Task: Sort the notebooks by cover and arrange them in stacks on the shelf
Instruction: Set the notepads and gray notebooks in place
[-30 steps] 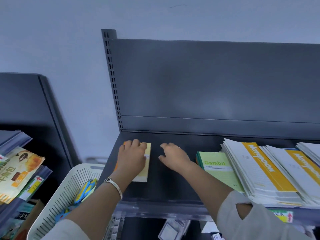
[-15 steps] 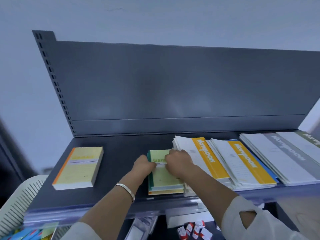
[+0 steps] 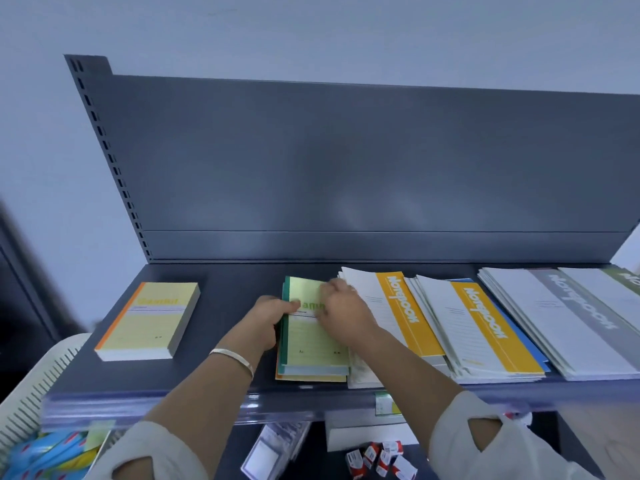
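A white slatted basket [image 3: 38,382] is seen at the lower left, below the shelf [image 3: 225,292]; blue, patterned items [image 3: 45,459] lie in it, too blurred to be identified. On the dark shelf, a green-covered notebook [image 3: 311,337] is laid flat on top of a small stack, with an orange-edged notebook [image 3: 311,377] showing beneath it at the front; its long axis runs from the shelf's front edge toward the back panel, and its green spine is turned to the left. The left hand [image 3: 268,318] is reached forward from a pale sleeve, a bracelet [image 3: 232,358] worn at the wrist, and its fingers are closed on the left spine edge of the green-covered notebook. The right hand [image 3: 341,311] is laid palm down over the upper right part of the same cover, fingers curled at its far right corner; whether the cover is gripped or only pressed cannot be told. A yellow-covered notebook stack [image 3: 149,320] with an orange spine is set well apart to the left, its long axis also running front to back, slightly tilted. Just beside the right hand, fanned stacks of white notebooks with orange bands [image 3: 433,323] are spread, and white notebooks with grey bands [image 3: 568,320] lie farther right. Small red-and-white boxes [image 3: 381,459] are seen on a lower level.
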Action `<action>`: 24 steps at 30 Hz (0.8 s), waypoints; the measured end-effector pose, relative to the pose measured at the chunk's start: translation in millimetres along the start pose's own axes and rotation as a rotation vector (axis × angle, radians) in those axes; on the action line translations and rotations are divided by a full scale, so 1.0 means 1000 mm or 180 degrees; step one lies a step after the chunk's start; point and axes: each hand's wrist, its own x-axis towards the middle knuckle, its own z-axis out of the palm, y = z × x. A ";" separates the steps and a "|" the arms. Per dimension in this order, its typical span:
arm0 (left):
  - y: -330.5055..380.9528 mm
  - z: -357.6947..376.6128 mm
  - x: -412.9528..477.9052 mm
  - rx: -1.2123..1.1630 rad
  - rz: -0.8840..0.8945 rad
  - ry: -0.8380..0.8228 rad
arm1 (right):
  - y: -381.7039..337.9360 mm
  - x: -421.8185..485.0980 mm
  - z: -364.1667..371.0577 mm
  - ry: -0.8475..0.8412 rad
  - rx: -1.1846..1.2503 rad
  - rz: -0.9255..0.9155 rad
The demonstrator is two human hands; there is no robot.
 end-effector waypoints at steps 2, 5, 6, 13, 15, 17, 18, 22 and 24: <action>0.003 -0.008 -0.004 -0.0202 0.0423 -0.0058 | -0.006 0.006 -0.001 0.0463 0.0934 0.0309; 0.009 -0.019 -0.012 -0.0580 0.1176 -0.0266 | -0.019 0.016 -0.005 0.0422 0.2885 0.0950; 0.011 -0.023 -0.015 -0.0649 0.1372 -0.0350 | -0.022 0.018 -0.004 0.0275 0.3449 0.1005; -0.003 -0.045 -0.006 -0.0361 0.1750 -0.0445 | -0.032 0.009 0.013 0.0179 0.3983 0.0333; -0.004 -0.045 -0.005 -0.0282 0.1726 -0.0377 | -0.036 0.005 0.014 0.0211 0.4084 0.0286; 0.001 -0.041 -0.007 -0.0436 0.1669 -0.0404 | -0.043 0.006 0.009 0.0353 0.4313 0.0368; 0.004 -0.036 -0.010 -0.0549 0.1605 -0.0437 | -0.047 0.006 0.005 0.0397 0.4444 0.0433; 0.011 -0.024 -0.012 -0.0615 0.1337 -0.0074 | -0.055 0.009 -0.005 0.0424 0.4563 0.0800; 0.017 -0.023 -0.007 -0.0822 0.1123 0.0126 | -0.058 0.013 -0.009 0.0626 0.4388 0.0930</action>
